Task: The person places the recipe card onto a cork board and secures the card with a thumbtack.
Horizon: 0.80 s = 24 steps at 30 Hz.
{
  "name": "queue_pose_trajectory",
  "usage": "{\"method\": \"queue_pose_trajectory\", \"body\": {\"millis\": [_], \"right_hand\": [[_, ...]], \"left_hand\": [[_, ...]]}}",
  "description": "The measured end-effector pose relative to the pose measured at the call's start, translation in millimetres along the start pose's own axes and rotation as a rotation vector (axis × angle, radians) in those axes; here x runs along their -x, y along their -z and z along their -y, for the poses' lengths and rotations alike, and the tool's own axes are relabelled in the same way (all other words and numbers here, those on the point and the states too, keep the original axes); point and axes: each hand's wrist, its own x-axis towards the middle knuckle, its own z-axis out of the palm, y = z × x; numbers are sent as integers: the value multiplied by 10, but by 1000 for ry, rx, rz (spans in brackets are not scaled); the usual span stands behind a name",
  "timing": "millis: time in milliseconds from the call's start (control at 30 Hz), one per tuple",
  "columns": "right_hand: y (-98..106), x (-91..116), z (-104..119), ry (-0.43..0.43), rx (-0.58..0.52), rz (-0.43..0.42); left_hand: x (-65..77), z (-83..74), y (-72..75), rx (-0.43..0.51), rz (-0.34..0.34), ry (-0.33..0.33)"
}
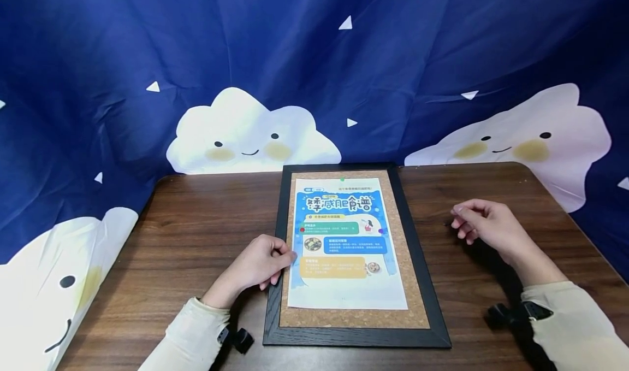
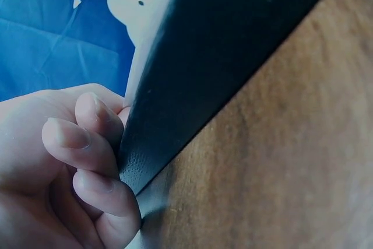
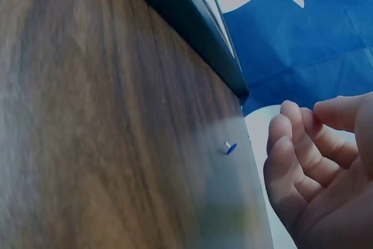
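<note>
A black-framed corkboard (image 1: 420,283) lies flat on the brown wooden table. On its cork sits a printed paper poster (image 1: 344,297), with a green push pin (image 1: 342,180) at the top, a red pin (image 1: 302,230) at the left and a purple pin (image 1: 381,231) at the right. My left hand (image 1: 260,261) rests on the left frame bar, its thumb at the paper's edge; the other fingers are loosely curled beside the frame. My right hand (image 1: 486,223) hovers over the table, right of the board, with nothing visible between its fingers. Near them lies a blue thumbtack (image 3: 231,148).
A dark blue curtain (image 1: 295,43) with white smiling clouds hangs behind the table and at its left side. The board's top edge reaches the far table edge. A black wrist camera (image 1: 242,340) sits beside the left sleeve.
</note>
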Motion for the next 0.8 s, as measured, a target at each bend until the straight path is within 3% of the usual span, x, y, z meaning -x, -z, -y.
{"method": "queue_pose_trajectory", "body": {"millis": [167, 467, 800], "right_hand": [[9, -26, -62, 5, 117, -19], [5, -107, -121, 12, 308, 26], [-24, -159, -157, 1, 358, 60]], "left_hand": [[-4, -15, 12, 4, 0, -4], [-1, -10, 6, 9, -3, 4], [-2, 1, 2, 8, 4, 1]]}}
